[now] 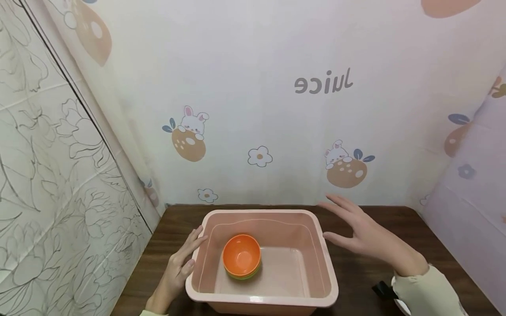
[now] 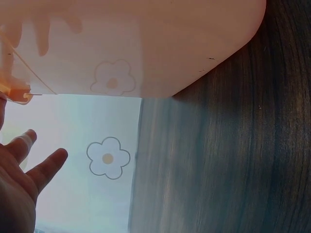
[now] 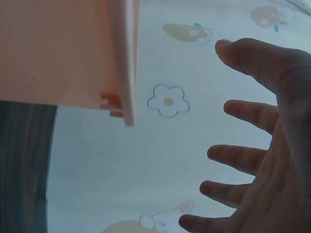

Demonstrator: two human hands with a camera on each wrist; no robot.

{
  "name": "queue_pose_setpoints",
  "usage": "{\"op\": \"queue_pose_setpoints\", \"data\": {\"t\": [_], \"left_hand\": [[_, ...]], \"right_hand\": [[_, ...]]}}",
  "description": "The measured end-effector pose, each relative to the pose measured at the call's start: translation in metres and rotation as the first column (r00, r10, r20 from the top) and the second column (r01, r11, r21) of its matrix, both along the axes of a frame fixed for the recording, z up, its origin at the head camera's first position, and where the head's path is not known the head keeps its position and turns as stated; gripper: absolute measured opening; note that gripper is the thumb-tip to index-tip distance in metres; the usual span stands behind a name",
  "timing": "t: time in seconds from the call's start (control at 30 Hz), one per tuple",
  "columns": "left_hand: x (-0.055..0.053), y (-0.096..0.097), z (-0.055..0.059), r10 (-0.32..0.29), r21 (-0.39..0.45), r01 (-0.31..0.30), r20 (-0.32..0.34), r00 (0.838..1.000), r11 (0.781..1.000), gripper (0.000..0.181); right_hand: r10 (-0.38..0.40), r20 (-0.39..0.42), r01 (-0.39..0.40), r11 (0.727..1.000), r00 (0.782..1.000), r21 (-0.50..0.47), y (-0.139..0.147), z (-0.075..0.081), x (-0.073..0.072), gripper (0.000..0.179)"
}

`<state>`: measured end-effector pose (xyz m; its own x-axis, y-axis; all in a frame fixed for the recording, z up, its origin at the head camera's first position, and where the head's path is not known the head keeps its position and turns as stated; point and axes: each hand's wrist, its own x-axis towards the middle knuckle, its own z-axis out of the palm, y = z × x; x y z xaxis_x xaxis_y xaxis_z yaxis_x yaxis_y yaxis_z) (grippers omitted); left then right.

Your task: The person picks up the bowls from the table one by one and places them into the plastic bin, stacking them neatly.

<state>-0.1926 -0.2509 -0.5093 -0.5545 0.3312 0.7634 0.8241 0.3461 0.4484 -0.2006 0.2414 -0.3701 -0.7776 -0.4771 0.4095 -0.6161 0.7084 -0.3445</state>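
A pink plastic basin (image 1: 276,300) stands on the dark wooden table. Inside it, toward the left, sits a small stack of bowls, an orange bowl (image 1: 242,255) on top and a green rim showing beneath. My left hand (image 1: 175,267) is at the basin's left rim, its fingers extended along the edge; in the left wrist view the hand (image 2: 24,170) shows spread fingers beside the basin wall (image 2: 160,43). My right hand (image 1: 365,232) is off to the right of the basin, apart from it, fingers spread. In the right wrist view that hand (image 3: 262,160) holds nothing.
The wooden table (image 1: 154,263) reaches a patterned curtain (image 1: 253,109) at the back. On the left hangs a floral sheet (image 1: 79,210). A black and white object (image 1: 382,289), partly hidden by the right sleeve (image 1: 428,292), lies on the table.
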Motion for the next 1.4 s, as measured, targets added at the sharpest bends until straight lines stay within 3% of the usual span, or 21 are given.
{"op": "queue_pose_setpoints", "data": {"t": [0.33, 0.7, 1.0, 1.4], "left_hand": [[0.001, 0.002, 0.000, 0.007, -0.003, -0.006, 0.041, 0.999, 1.000, 0.045], [0.001, 0.004, 0.000, 0.002, 0.022, -0.003, 0.017, 1.000, 1.000, 0.044], [0.000, 0.004, -0.002, -0.008, 0.033, 0.008, 0.000, 1.000, 0.999, 0.043], [0.000, 0.003, -0.001, -0.017, 0.025, 0.017, 0.026, 1.000, 1.000, 0.044]], "right_hand": [[-0.069, -0.018, 0.068, 0.996, 0.997, -0.064, 0.015, -0.021, 0.020, 0.072], [-0.165, 0.062, 0.172, 0.977, 0.984, -0.130, 0.033, -0.051, 0.033, 0.071], [-0.227, -0.032, 0.223, 0.970, 0.973, -0.093, 0.052, -0.086, 0.038, 0.073], [-0.360, 0.058, 0.359, 0.933, 0.931, 0.035, 0.075, -0.117, 0.054, 0.074]]}}
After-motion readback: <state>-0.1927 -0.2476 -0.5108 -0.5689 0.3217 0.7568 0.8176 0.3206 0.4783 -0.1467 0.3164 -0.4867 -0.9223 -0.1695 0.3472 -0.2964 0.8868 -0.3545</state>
